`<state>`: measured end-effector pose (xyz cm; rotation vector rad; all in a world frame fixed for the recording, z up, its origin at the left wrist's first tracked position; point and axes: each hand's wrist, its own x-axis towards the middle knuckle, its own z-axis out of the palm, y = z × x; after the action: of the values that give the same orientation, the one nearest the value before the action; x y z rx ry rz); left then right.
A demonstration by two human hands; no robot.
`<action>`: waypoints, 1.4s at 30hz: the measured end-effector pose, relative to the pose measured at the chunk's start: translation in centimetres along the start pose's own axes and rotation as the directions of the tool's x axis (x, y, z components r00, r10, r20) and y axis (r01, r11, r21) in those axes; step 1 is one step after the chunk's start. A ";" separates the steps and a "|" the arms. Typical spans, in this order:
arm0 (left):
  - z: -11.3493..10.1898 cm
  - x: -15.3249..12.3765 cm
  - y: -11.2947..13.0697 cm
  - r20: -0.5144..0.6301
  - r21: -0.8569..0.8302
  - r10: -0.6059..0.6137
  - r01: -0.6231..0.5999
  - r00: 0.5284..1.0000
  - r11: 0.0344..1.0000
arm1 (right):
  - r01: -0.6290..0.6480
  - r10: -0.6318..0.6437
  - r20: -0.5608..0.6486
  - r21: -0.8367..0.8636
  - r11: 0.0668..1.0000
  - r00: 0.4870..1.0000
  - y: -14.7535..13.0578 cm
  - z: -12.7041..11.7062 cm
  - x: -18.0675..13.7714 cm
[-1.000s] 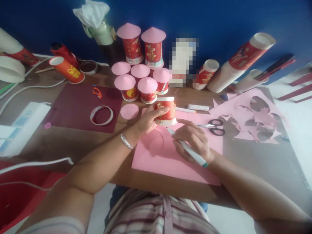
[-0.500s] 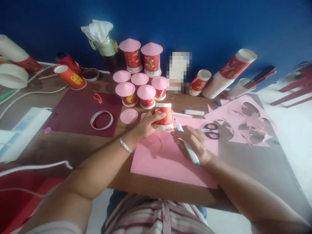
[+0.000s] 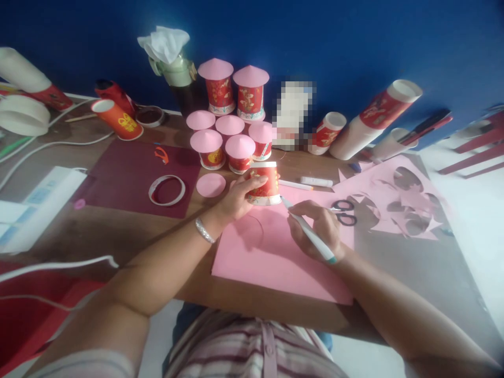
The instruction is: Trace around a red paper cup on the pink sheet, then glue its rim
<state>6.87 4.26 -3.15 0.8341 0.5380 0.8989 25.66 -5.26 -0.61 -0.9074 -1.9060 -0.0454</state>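
Observation:
My left hand [image 3: 239, 198] grips an upside-down red paper cup [image 3: 266, 181] that stands on a pink paper sheet [image 3: 271, 257]. My right hand [image 3: 317, 229] is closed round a white pen [image 3: 311, 235] with a teal end, its tip at the cup's lower right rim. A drawn circle [image 3: 252, 231] shows faintly on the pink sheet just below the cup. A cut pink disc [image 3: 211, 185] lies left of the cup.
Several red cups with pink cone lids [image 3: 230, 139] cluster behind. Scissors [image 3: 343, 211] and cut pink scraps [image 3: 405, 202] lie to the right, a tape ring [image 3: 167, 189] on a maroon sheet [image 3: 129, 184] to the left. Cup stacks [image 3: 374, 118] lean against the blue wall.
The pen tip has moved along the cup's rim, first lifting to the right side, then dropping back to the base. The left hand keeps holding the cup; the view shifted slightly.

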 end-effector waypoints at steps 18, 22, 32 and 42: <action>1.0 -0.2 0.4 -0.024 0.018 -0.015 0.015 1.000 1.000 | 0.081 -0.083 0.063 0.028 0.996 0.995 -0.3 0.2 0.0; 1.3 -0.3 0.6 -0.028 0.017 -0.043 0.043 0.999 0.999 | 0.079 -0.079 0.068 0.012 0.997 0.995 -0.3 0.1 0.1; 1.5 -0.3 0.7 -0.016 0.035 -0.032 0.033 0.999 0.999 | 0.077 -0.076 0.066 -0.003 0.997 0.995 -0.3 0.1 0.2; 1.0 0.1 -0.1 -0.009 0.042 0.013 -0.013 1.000 0.999 | 0.055 -0.055 0.079 0.000 0.998 0.995 -0.3 0.0 0.2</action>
<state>7.66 3.95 -2.68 0.8725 0.5617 0.9062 25.42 -5.30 -0.37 -0.8700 -2.0044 -0.0454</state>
